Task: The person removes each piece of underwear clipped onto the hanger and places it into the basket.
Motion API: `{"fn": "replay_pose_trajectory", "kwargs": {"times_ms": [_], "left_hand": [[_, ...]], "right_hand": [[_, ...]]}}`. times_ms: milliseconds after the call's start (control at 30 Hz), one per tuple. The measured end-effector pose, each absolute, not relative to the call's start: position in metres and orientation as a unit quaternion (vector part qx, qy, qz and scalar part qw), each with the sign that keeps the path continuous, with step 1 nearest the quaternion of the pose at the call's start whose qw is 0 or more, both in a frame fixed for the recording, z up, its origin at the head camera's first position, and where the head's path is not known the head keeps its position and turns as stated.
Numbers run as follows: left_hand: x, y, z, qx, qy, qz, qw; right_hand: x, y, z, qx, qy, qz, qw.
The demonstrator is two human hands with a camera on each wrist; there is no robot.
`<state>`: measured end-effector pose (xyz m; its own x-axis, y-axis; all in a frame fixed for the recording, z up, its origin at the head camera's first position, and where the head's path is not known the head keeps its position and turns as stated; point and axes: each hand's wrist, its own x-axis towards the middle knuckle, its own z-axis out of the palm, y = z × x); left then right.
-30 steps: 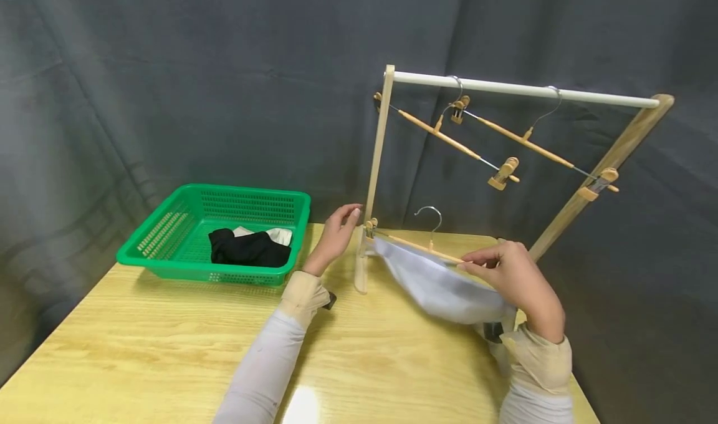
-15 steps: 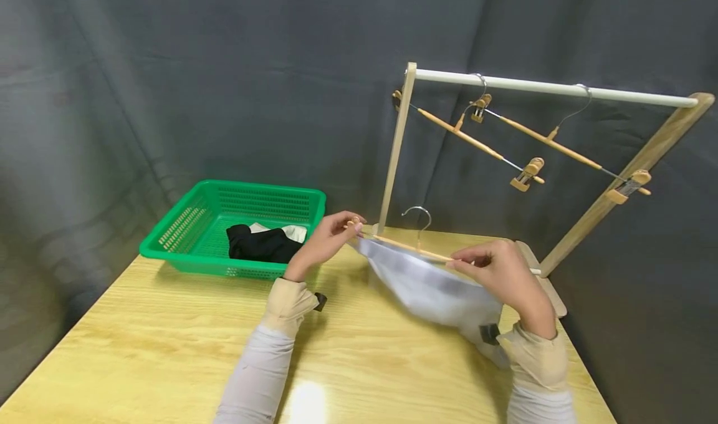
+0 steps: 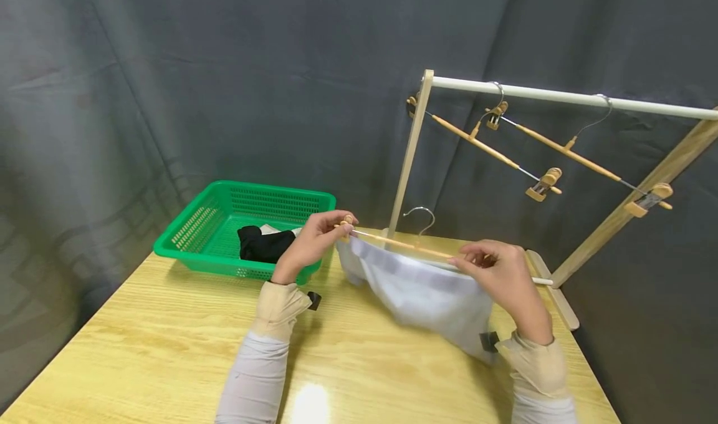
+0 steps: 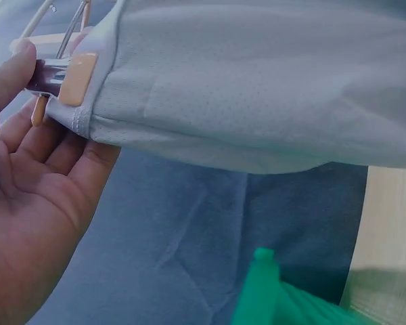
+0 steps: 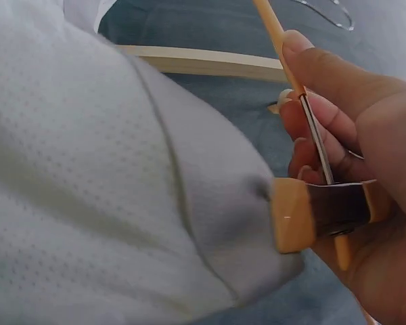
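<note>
A wooden clip hanger (image 3: 398, 244) with a metal hook is held level above the table. Clipped along it by its banded edge hangs a light grey garment (image 3: 426, 293) of fine perforated fabric. My left hand (image 3: 307, 244) grips the hanger's left end at its clip (image 4: 78, 80), thumb on the clip's metal part. With thumb and fingers my right hand (image 3: 499, 274) pinches the wooden bar; in the right wrist view the other clip (image 5: 294, 215) bites the garment's corner beneath the palm.
Behind the hands stands a wooden rack (image 3: 412, 156) with a white rail (image 3: 550, 95); two bare clip hangers hang from it. A green basket (image 3: 187, 224) at the left holds black cloth (image 3: 263, 244) and some white cloth. The wood-grain table (image 3: 168, 343) lies beneath.
My left hand has moved from beside the rack's post onto the hanger's left end and gripped it. The hanger and garment have shifted left relative to the rack. My right hand keeps its pinch.
</note>
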<state>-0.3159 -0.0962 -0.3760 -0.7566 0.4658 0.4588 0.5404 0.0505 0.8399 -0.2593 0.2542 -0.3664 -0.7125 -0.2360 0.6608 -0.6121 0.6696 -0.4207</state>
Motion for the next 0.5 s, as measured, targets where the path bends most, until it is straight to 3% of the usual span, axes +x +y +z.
{"fn": "replay_pose_trajectory", "kwargs": {"times_ms": [367, 500], "left_hand": [[-0.307, -0.113, -0.368, -0.333, -0.743, -0.579, 0.044], [-0.306, -0.117, -0.367, -0.337, -0.732, -0.591, 0.042]], "right_hand": [[-0.267, 0.249, -0.373, 0.282, -0.870, 0.295, 0.276], [-0.266, 0.248, -0.371, 0.293, -0.860, 0.293, 0.297]]}}
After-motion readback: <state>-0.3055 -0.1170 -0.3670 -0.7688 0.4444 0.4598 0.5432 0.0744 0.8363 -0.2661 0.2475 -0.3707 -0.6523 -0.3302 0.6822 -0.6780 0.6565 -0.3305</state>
